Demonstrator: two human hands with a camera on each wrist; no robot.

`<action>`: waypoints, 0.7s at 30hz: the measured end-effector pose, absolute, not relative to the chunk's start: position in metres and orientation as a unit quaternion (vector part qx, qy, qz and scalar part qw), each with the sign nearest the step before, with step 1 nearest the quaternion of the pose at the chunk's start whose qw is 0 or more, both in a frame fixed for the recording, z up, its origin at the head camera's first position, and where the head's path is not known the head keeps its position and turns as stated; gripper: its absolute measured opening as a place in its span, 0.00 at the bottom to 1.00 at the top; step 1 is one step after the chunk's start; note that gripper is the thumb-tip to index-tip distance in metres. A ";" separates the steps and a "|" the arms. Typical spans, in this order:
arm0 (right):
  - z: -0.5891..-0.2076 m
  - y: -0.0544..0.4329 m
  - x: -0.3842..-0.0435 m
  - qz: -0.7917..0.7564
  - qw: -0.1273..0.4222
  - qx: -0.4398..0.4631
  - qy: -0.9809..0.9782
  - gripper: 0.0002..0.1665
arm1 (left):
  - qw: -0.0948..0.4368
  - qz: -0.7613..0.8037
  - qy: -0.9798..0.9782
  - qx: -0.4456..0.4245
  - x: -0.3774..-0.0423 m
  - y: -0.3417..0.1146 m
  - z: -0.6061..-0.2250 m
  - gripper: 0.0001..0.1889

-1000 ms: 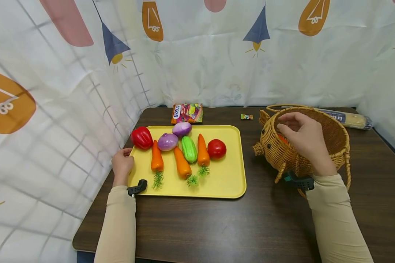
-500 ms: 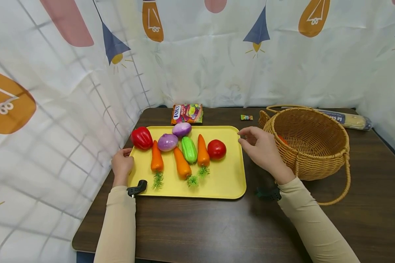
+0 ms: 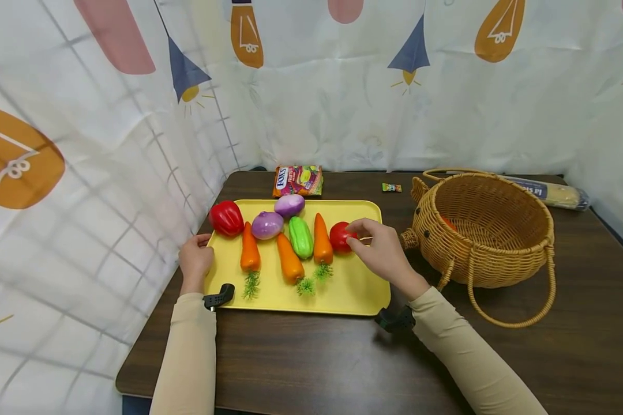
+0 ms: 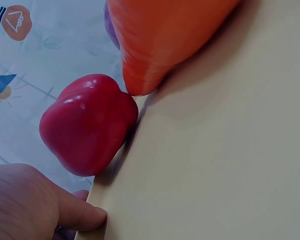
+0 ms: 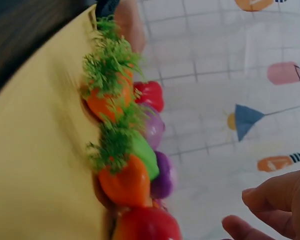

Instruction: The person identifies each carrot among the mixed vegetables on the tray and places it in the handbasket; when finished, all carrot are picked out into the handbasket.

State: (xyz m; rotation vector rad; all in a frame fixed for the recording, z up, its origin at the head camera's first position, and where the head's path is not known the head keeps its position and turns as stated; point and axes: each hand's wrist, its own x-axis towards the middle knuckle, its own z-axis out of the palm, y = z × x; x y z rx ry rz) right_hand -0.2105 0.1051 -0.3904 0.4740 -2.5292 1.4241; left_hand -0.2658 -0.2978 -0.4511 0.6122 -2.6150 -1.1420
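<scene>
My left hand (image 3: pixel 196 259) grips the left rim of the yellow tray (image 3: pixel 350 291), thumb on top, as the left wrist view shows. Close to that thumb lies a red bell pepper (image 4: pixel 87 125), at the tray's back left corner. My right hand (image 3: pixel 381 253) is over the tray's right side beside a red tomato (image 3: pixel 341 237). Its thumb and fingers are parted; the right wrist view shows a gap to the tomato. The tray also bears carrots (image 3: pixel 290 262) with green tops, a light green cucumber-like vegetable (image 3: pixel 301 237) and two purple vegetables (image 3: pixel 267 225).
A wicker pig-shaped basket (image 3: pixel 446 262) with something orange inside stands right of the tray, its handle hanging in front. Behind are a candy bag (image 3: pixel 298 181), a small wrapped sweet (image 3: pixel 391 188) and a long clear packet (image 3: pixel 560 195). Curtains (image 3: pixel 316 115) border the dark table (image 3: pixel 301 357).
My right hand has moved left from above the basket, across the tray's right rim, to beside the tomato. The left hand stays on the tray's rim.
</scene>
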 end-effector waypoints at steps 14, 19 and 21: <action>-0.412 0.062 -0.218 0.539 0.055 0.110 -0.833 0.14 | 0.113 -0.390 -0.890 0.207 -0.265 -0.297 -0.452 0.22; -0.420 0.054 -0.216 0.506 0.068 0.134 -0.850 0.18 | 0.112 -0.390 -0.890 0.208 -0.266 -0.297 -0.451 0.22; -0.424 0.051 -0.216 0.480 0.078 0.142 -0.862 0.19 | 0.112 -0.390 -0.890 0.211 -0.266 -0.297 -0.451 0.22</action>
